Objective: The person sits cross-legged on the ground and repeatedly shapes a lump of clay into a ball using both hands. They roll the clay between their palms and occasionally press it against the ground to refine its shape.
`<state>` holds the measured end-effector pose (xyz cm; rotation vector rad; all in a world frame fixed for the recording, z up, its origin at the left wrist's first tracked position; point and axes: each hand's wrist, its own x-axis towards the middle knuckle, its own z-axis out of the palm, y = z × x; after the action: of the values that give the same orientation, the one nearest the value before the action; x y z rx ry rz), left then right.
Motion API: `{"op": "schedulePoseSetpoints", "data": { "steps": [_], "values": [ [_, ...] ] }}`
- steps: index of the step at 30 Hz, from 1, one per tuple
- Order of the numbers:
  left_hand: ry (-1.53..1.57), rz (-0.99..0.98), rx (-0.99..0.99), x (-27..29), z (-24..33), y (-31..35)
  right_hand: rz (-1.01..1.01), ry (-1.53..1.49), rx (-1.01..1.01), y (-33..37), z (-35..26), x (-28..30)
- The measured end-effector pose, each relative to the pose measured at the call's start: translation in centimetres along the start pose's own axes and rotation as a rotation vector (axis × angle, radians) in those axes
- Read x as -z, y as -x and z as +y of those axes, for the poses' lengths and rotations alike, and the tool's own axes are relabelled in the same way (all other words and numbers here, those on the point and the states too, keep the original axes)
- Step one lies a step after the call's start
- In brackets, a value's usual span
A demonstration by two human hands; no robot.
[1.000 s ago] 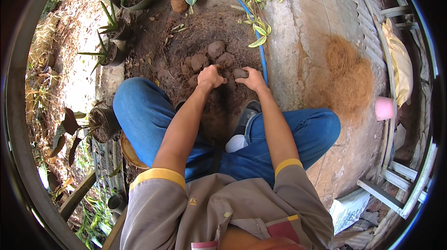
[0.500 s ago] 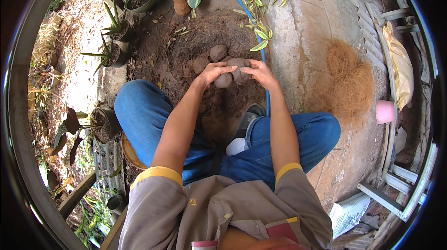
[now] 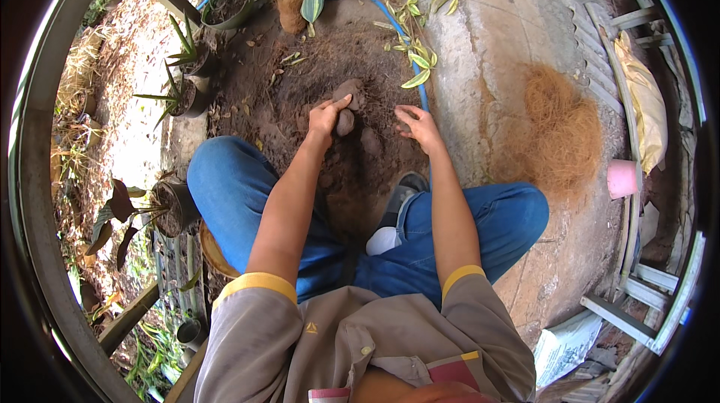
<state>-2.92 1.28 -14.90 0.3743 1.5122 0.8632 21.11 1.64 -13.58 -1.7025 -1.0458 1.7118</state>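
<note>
My left hand (image 3: 325, 118) is closed on a brown ball of soil (image 3: 351, 91), its thumb lying across the side. Just below it sits a smaller rounded soil ball (image 3: 345, 123), close to my fingers. Another soil lump (image 3: 370, 140) rests on the dark ground to the right of that one. Over the loose soil near the blue hose, my right hand (image 3: 418, 127) has its fingers loosely curled and apart, with nothing visible in them. My left hand hides part of the pile.
A blue hose (image 3: 386, 7) runs along the concrete strip (image 3: 480, 65). Brown fibre (image 3: 562, 129) lies heaped on the right, near a pink pot (image 3: 621, 178). Potted plants, one in a dark pot (image 3: 193, 97), line the left. A fibre-wrapped clump (image 3: 290, 10) is at the back.
My hands have separated; the right has moved off the soil lump both were touching and toward the hose. The left has shifted slightly left, and the balls sit differently.
</note>
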Motion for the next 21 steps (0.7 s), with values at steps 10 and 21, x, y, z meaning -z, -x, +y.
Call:
{"op": "schedulePoseSetpoints", "data": {
  "steps": [10, 21],
  "values": [
    [0.262, -0.481, 0.21, -2.6, 1.4, 2.9, -0.169, -0.716, -0.014, -0.3, 0.8, -1.9],
    [0.107, -0.028, 0.067, -2.2, -0.7, 1.5, -0.239, -0.186, -0.081, 0.8, -0.1, -3.5]
  ]
}}
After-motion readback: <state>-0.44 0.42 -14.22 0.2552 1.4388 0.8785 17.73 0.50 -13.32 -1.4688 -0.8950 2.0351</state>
